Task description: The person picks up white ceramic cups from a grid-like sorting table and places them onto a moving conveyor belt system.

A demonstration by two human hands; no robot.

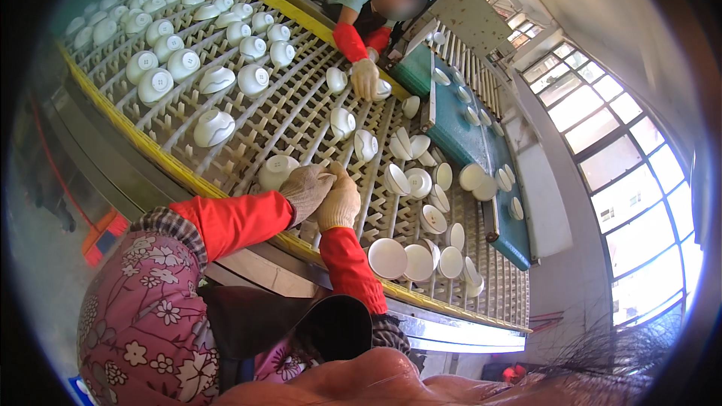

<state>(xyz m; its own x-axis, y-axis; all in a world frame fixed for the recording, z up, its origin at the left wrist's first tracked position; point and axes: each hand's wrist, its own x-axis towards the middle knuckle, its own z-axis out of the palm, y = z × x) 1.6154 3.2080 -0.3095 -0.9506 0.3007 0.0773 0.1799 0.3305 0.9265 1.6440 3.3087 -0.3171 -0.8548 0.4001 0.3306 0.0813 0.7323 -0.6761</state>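
Observation:
My left hand (307, 192) and my right hand (340, 199), both in knitted work gloves, meet over the near side of a slatted conveyor (259, 131). Their fingers are closed and come together at the tips; whatever may be between them is hidden. Just beyond my left hand lies an upturned white bowl (277, 171), partly covered by that glove. Farther along the slats sit two more white bowls, one tilted bowl (366, 145) and another bowl (343, 122). To the right of my right hand, several bowls rest tipped on their sides, the nearest being a white bowl (388, 258).
Many upturned bowls (156, 85) fill the conveyor's far left. Across from me, a co-worker's gloved hand (366, 79) touches a bowl. A green belt (459, 124) carrying bowls adjoins at the right. Yellow edging (143, 139) borders the conveyor; a red-orange broom (104, 237) stands at the left.

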